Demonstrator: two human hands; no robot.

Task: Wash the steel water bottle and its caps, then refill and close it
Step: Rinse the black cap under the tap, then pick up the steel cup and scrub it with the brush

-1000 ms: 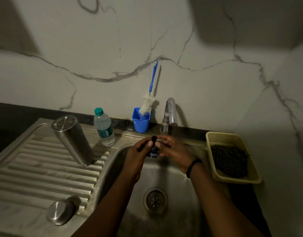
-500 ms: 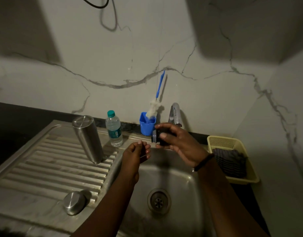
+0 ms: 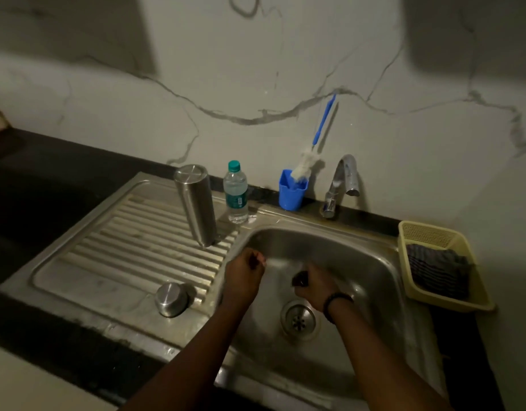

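The steel water bottle (image 3: 196, 204) stands upside down on the ribbed drainboard (image 3: 122, 247). Its rounded steel cap (image 3: 171, 299) lies near the drainboard's front. Both hands are low inside the sink basin (image 3: 353, 256). My right hand (image 3: 318, 287) grips a small dark inner cap (image 3: 299, 280), mostly hidden by the fingers. My left hand (image 3: 244, 275) hangs a little to the left of it with fingers curled, and I see nothing in it. The two hands are apart.
The tap (image 3: 343, 179) stands behind the basin, the drain (image 3: 299, 318) below my right wrist. A plastic water bottle (image 3: 235, 194) and a blue cup (image 3: 292, 192) with a bottle brush (image 3: 307, 164) line the wall. A yellow basket (image 3: 419, 229) with a dark cloth (image 3: 439, 269) sits right.
My right hand has carried the dark cap from up near the tap down into the basin. My left hand let go of the cap a second ago and has lowered slightly.
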